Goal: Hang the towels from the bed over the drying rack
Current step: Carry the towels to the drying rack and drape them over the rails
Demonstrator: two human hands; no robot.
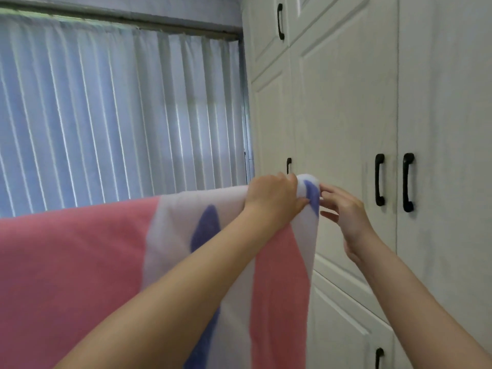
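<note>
We're mid-hang: left hand point(274, 198) fingers clamp the pink towel point(74, 262) at its raised right end, right hand point(343, 211) fingers open just beside; next, smooth that corner down

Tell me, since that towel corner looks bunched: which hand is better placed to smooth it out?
Probably the right hand: it is open with fingertips just beside the bunched corner of the towel, while the left hand is shut on the top edge, holding it up.

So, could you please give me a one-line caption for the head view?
Left hand grips the pink, white and blue towel at its top corner, right hand open beside it.
</note>
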